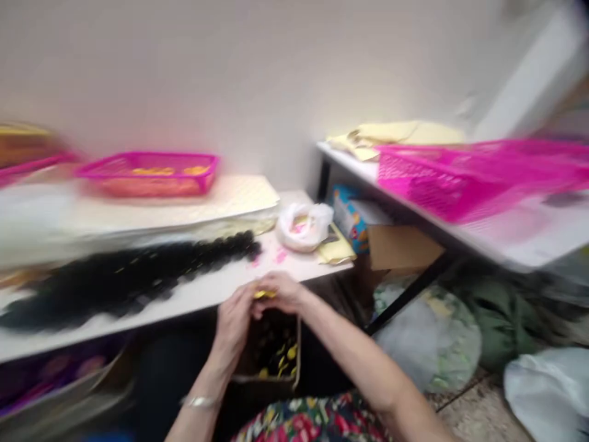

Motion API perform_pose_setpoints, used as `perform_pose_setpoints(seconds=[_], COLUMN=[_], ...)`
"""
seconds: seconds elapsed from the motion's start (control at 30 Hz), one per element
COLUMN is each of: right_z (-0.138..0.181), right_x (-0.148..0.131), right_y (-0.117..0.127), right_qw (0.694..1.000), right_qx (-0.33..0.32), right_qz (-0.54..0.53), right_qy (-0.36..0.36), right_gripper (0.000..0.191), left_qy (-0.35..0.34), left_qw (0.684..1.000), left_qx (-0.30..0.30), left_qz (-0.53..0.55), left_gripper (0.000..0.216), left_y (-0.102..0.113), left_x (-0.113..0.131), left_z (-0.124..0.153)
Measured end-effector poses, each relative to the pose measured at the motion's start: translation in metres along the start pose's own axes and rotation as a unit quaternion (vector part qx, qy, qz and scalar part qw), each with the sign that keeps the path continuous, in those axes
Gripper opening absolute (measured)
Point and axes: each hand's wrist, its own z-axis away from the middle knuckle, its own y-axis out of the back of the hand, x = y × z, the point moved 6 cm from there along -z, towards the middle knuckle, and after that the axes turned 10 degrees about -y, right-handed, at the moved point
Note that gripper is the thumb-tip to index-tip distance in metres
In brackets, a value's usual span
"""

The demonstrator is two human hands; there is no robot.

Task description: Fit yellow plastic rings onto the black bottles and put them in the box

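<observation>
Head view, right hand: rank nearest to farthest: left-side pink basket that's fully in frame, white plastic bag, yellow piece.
From the right hand:
1. Yellow piece: in its grasp.
2. White plastic bag: ahead, slightly right.
3. Pink basket: farther back, well to the left.

L hand [232, 313] & R hand [284, 291] meet at front edge of worktop [221, 283], over box [298, 359]; open drop btwn forearms into it. Fwd: gap btwn blk pile [122, 279] & white bag [304, 228], w/ pink bits [280, 254] in it. L: pile blocks, thin bare strip along edge. R: 2nd worktop [545, 236] & its dk leg [407, 293] obstruct.
</observation>
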Motion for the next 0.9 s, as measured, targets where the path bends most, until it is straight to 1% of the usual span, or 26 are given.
perform_pose_setpoints(seconds=[0.03,0.07,0.1,0.13,0.2,0.27,0.33,0.4,0.47,0.53,0.63,0.7,0.77,0.9], right_z=[0.004,0.01,0.015,0.021,0.033,0.041,0.046,0.047,0.046,0.045,0.042,0.039,0.035,0.022], right_x=[0.009,0.015,0.018,0.021,0.024,0.026,0.027,0.029,0.033,0.037,0.043,0.045,0.046,0.049], right_y=[0.003,0.009,0.017,0.023,0.029,0.029,0.027,0.026,0.03,0.035,0.042,0.045,0.048,0.054], right_qw=[0.999,0.997,0.994,0.992,0.989,0.989,0.99,0.991,0.992,0.992,0.991,0.99,0.988,0.987], right_qx=[-0.007,0.0,0.028,0.042,0.062,0.067,0.06,0.044,0.036,0.044,0.066,0.077,0.084,0.07], right_qz=[-0.037,-0.072,-0.105,-0.12,-0.128,-0.124,-0.119,-0.114,-0.104,-0.089,-0.07,-0.066,-0.071,-0.11], right_qy=[-0.014,-0.022,-0.019,-0.022,-0.028,-0.037,-0.042,-0.047,-0.055,-0.073,-0.093,-0.099,-0.104,-0.095], right_gripper=[0.034,0.034,0.034,0.034,0.033,0.033,0.034,0.036,0.038,0.041,0.044,0.043,0.041,0.039], left_qy=[-0.004,-0.022,-0.049,-0.071,-0.115,-0.162,-0.207,-0.239,-0.248,-0.241,-0.224,-0.226,-0.243,-0.297], left_qw=[1.0,0.998,0.996,0.992,0.984,0.97,0.951,0.937,0.931,0.93,0.927,0.922,0.915,0.897], left_qx=[-0.03,-0.057,-0.069,-0.082,-0.083,-0.084,-0.1,-0.117,-0.128,-0.134,-0.147,-0.152,-0.159,-0.181], left_qz=[-0.004,-0.018,-0.037,-0.061,-0.104,-0.16,-0.206,-0.227,-0.235,-0.242,-0.263,-0.276,-0.279,-0.273], left_gripper=[0.046,0.044,0.042,0.042,0.037,0.033,0.031,0.027,0.021,0.016,0.015,0.015,0.016,0.02], left_y=[-0.01,-0.02,-0.026,-0.031,-0.033,-0.032,-0.033,-0.034,-0.037,-0.039,-0.044,-0.046,-0.05,-0.058], left_x=[0.005,0.008,0.012,0.013,0.014,0.015,0.015,0.015,0.015,0.013,0.006,0.001,-0.002,-0.004], left_z=[0.004,0.008,0.012,0.015,0.021,0.024,0.025,0.025,0.024,0.024,0.023,0.022,0.019,0.011])
